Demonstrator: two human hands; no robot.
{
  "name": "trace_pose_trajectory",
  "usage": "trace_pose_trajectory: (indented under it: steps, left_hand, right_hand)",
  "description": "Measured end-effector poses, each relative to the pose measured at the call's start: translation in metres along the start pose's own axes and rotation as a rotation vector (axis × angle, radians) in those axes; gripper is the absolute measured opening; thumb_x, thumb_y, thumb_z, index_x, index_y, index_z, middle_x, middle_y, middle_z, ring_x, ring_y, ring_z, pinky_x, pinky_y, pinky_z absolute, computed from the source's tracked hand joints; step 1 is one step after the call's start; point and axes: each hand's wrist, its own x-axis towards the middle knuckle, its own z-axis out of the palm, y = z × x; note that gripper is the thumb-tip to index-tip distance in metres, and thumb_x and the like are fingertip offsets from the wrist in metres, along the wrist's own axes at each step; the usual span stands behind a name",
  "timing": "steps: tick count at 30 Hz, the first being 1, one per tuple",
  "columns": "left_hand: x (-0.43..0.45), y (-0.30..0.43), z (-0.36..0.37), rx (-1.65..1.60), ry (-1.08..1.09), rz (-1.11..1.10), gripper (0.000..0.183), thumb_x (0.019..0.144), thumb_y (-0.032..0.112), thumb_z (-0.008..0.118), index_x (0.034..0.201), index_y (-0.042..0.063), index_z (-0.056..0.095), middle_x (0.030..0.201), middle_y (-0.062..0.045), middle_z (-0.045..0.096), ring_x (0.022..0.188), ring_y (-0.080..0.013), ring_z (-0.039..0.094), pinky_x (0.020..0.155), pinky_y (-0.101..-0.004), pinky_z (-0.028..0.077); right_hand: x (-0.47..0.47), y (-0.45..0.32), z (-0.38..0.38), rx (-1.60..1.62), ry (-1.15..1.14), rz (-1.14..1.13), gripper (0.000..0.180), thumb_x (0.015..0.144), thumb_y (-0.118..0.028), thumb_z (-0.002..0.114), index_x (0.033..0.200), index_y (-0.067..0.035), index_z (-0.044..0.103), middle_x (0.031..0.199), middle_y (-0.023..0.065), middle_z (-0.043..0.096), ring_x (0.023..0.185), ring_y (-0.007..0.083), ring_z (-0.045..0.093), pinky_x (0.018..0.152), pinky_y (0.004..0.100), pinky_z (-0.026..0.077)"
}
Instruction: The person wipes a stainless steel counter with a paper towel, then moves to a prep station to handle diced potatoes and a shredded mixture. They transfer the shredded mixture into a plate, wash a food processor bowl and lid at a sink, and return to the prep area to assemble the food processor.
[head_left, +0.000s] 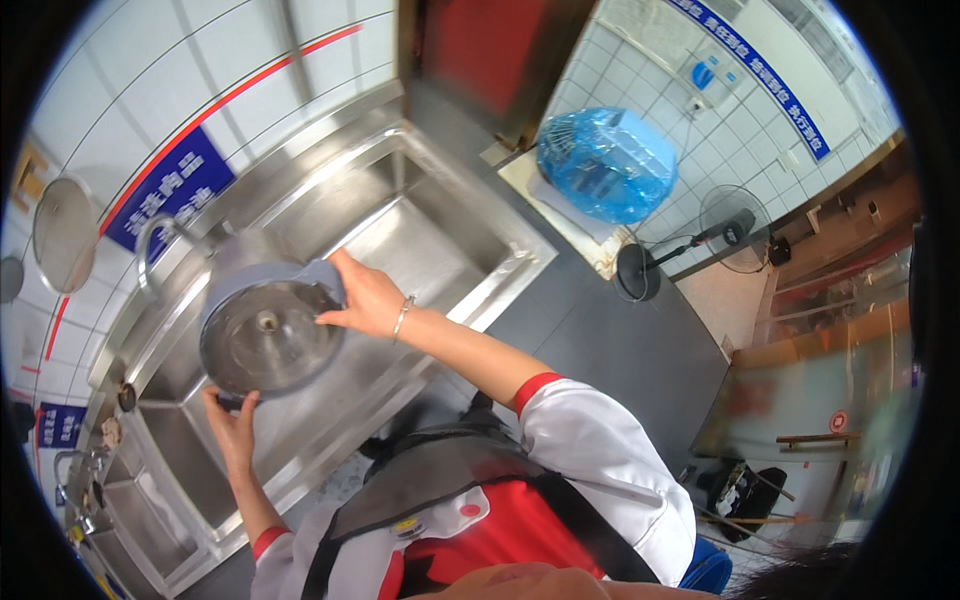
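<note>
Over the stainless steel sink unit I hold a round, clear plastic tank (281, 352) with a grey rim (259, 281). Its open side faces me, and a small pale fitting (268, 322) shows at the centre of its inside. My right hand (367, 300) grips the rim at the upper right, thumb towards the opening. At the lower left edge, my left hand (231, 424) supports the tank with thumb and fingers spread along it. A curved metal tap (154, 255) rises just left of the tank, which partly hides the counter behind it.
A deep sink basin (439, 217) lies right of the tank, and another basin (176, 420) lies to the left. Farther right are a machine wrapped in blue plastic (607, 165) and a floor fan (727, 229). Signs with writing (176, 187) hang on the tiled wall.
</note>
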Motion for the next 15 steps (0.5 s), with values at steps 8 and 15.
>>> trace_pose_trajectory:
  steps: [8, 15]
  left_hand:
    - [0.017, 0.075, 0.151, 0.048, 0.465, 0.218, 0.037, 0.077, 0.001, 0.072, 0.110, -0.007, 0.057, 0.102, -0.013, 0.063, 0.095, -0.0199, 0.059, 0.088, -0.0345, 0.046]
    - [0.026, 0.127, 0.227, 0.190, 0.711, 0.201, 0.024, 0.079, -0.004, 0.067, 0.102, -0.009, 0.062, 0.104, -0.014, 0.065, 0.092, -0.0220, 0.062, 0.087, -0.0348, 0.047]
  right_hand:
    - [-0.008, 0.019, -0.181, -0.274, 0.279, -0.751, 0.027, 0.068, -0.015, 0.071, 0.082, -0.012, 0.047, 0.079, 0.0014, 0.049, 0.069, 0.0205, 0.055, 0.055, 0.0325, 0.046]
    - [0.026, 0.067, -0.263, -0.348, 0.331, -0.970, 0.017, 0.066, -0.010, 0.062, 0.073, -0.014, 0.047, 0.070, 0.0005, 0.043, 0.059, 0.0165, 0.048, 0.049, 0.0287, 0.042]
